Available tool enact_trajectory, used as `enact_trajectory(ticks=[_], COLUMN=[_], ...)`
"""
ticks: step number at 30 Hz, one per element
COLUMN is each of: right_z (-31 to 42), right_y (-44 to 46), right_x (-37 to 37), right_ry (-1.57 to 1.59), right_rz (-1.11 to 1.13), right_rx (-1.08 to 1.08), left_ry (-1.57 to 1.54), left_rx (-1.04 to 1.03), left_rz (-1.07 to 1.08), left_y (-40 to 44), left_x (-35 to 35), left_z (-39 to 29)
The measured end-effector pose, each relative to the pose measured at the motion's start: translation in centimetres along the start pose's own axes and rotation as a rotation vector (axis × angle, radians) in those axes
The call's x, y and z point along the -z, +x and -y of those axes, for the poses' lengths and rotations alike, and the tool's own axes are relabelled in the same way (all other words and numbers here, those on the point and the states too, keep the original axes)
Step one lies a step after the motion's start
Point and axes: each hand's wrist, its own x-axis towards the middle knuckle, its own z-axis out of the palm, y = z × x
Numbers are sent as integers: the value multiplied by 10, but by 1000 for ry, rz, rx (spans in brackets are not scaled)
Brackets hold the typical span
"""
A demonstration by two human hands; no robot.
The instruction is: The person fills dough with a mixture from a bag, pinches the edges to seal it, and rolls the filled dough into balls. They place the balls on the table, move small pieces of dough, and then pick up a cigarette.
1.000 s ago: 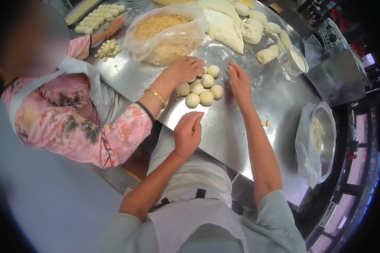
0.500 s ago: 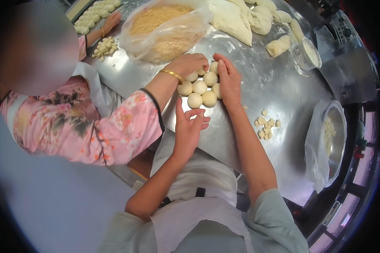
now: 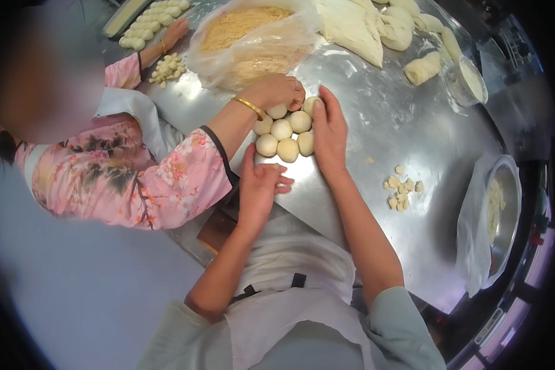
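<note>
A tight cluster of round, smooth dough balls (image 3: 282,129) lies on the steel table in front of me. My left hand (image 3: 260,188) is at their near left side, its thumb by the nearest balls and its fingers apart, holding nothing. Along the right side of the cluster lies my right hand (image 3: 330,132), open, with its fingers stretched out and the thumb against a ball at the far right. A co-worker's hand (image 3: 280,91) with a gold bracelet reaches over the far balls and hides some of them.
Left of me a co-worker in a pink floral sleeve (image 3: 166,179) leans over the table. A bag of brown crumbly filling (image 3: 246,31), a dough sheet (image 3: 351,28) and dough rolls (image 3: 423,68) lie beyond. Small dough bits (image 3: 401,188) and a steel bowl (image 3: 505,213) are at right.
The dough balls and both my hands have shifted left across the table, staying close together. The camera view has also moved slightly. The co-worker's hand stays over the far balls.
</note>
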Motion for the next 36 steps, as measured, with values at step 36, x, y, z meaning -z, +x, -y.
enact_trajectory(ticks=[36], right_z=[15], right_y=[-59], right_x=[11], right_ry=[17], right_rz=[-43], right_rx=[138], left_ry=[-61], left_rx=[-238], left_rz=[-78], left_y=[-13], left_x=[14], left_z=[23])
